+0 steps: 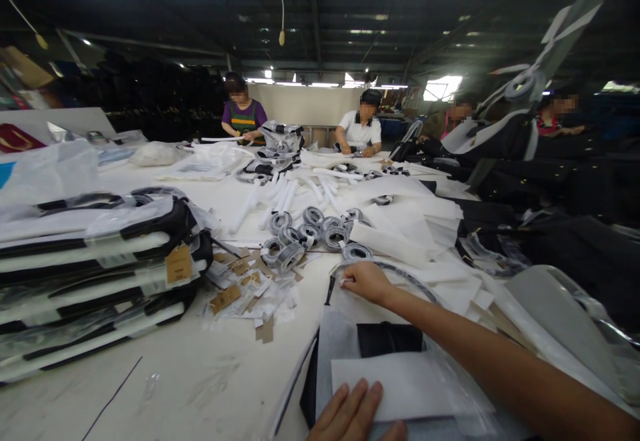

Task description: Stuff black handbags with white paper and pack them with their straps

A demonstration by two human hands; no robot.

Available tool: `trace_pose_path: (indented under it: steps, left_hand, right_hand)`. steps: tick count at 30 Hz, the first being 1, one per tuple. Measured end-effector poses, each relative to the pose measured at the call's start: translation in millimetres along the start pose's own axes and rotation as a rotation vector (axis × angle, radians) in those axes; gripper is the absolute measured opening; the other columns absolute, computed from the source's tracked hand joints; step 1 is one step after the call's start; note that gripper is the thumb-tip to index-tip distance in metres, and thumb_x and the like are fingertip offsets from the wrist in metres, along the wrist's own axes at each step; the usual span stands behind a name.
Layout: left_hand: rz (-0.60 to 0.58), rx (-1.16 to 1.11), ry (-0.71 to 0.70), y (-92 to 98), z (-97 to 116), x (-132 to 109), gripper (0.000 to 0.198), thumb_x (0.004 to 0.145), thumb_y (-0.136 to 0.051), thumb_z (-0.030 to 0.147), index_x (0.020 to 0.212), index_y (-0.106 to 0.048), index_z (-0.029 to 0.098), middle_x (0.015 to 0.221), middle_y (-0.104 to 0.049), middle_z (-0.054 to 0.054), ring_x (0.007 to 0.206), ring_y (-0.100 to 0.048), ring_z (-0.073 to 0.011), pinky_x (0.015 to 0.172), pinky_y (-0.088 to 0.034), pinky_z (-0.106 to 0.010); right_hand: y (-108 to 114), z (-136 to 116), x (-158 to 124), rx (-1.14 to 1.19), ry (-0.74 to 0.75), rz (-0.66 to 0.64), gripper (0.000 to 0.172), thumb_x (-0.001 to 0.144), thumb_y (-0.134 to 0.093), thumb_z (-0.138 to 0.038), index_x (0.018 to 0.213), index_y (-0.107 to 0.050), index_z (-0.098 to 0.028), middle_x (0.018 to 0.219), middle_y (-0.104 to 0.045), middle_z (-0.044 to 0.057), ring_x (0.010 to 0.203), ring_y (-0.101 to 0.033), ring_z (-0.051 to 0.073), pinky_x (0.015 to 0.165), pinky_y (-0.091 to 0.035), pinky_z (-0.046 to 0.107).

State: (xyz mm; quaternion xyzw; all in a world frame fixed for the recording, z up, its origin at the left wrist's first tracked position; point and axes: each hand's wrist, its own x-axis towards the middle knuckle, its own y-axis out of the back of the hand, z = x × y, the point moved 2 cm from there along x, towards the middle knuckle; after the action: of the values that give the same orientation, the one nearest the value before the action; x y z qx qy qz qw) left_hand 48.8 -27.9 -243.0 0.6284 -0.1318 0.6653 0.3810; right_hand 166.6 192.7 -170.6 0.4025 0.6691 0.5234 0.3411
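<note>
My left hand [353,414] lies flat with its fingers stretched out on a white sheet [405,388] that covers a grey and black bag [340,351] in a clear plastic sleeve at the table's near edge. My right hand [366,282] reaches forward across the bag, its fingers closed in a pinch at the end of a thin grey strap [400,274] that curves off to the right. Just beyond that hand lie several rolled grey straps [310,231].
A stack of bagged black-and-white items [95,274] stands at the left, with loose brown and white tags [245,291] beside it. White paper sheets [400,221] and rolled white tubes [285,194] cover the middle. Other people [357,131] work at the far end.
</note>
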Motion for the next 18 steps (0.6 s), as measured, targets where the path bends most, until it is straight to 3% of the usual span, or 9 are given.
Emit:
trace_pose_path:
  steps: [5,11,14,18]
  left_hand:
    - [0.014,-0.011,0.016,3.9,-2,10,0.029,0.101,-0.050,0.028,0.109,-0.071,0.047,0.108,-0.076,0.009,0.105,-0.070,-0.0088,0.112,-0.041,-0.027]
    - [-0.385,0.045,-0.355,33.3,-15,39,0.028,0.100,-0.052,0.026,0.120,-0.068,0.039,0.117,-0.073,0.000,0.107,-0.070,-0.0157,0.092,-0.057,-0.028]
    - [-0.469,0.048,-0.403,38.6,-19,42,0.033,0.101,-0.048,0.023,0.128,-0.064,0.036,0.121,-0.072,-0.003,0.110,-0.069,-0.0184,0.090,-0.059,-0.031]
    - [-0.516,0.009,-0.356,38.3,-19,38,0.036,0.102,-0.047,0.023,0.136,-0.057,0.030,0.133,-0.065,-0.004,0.121,-0.063,-0.0186,0.100,-0.054,-0.033]
  right_hand:
    - [6,-21,-22,-0.043,0.126,0.079,0.015,0.088,-0.061,-0.025,0.093,-0.075,-0.021,0.095,-0.075,0.007,0.089,-0.067,0.023,0.072,-0.042,0.028]
    - [20,-41,-54,-0.030,0.207,0.153,0.013,0.089,-0.063,-0.022,0.095,-0.074,-0.021,0.094,-0.075,0.006,0.090,-0.067,0.021,0.077,-0.045,0.027]
    - [21,-48,-79,-0.003,0.220,0.169,0.014,0.090,-0.062,-0.019,0.095,-0.074,-0.023,0.092,-0.076,0.005,0.087,-0.069,0.020,0.077,-0.047,0.026]
    - [13,-59,-116,0.057,0.227,0.206,0.018,0.092,-0.059,-0.018,0.100,-0.074,-0.024,0.091,-0.077,0.003,0.083,-0.071,0.020,0.075,-0.051,0.026]
